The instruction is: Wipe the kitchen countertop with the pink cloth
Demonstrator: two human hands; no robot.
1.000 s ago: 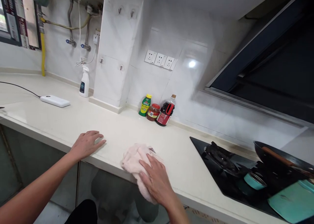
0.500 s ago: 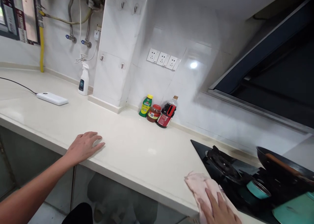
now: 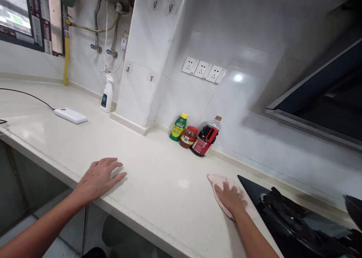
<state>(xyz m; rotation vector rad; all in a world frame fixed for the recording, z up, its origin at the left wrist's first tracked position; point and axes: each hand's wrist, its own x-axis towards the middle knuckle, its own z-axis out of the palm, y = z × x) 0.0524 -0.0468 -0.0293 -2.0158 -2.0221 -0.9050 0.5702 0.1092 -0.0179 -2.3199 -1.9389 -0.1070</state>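
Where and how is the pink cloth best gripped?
Probably with a pinch at its far left corner, coming from the left: the cloth lies fairly flat on the counter, that corner is uncovered, the right hand presses the middle, and the hob lies to the right.

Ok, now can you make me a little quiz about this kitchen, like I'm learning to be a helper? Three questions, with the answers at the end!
1. Pick one. What is right under the right hand?
A) a spray bottle
B) a pale pink cloth
C) a sponge

2. True or false? The red-lidded jar stands between the green bottle and the red-labelled bottle.

3. Answer in a word: what is the left hand holding?

Key:
1. B
2. True
3. Nothing; it is open over the counter.
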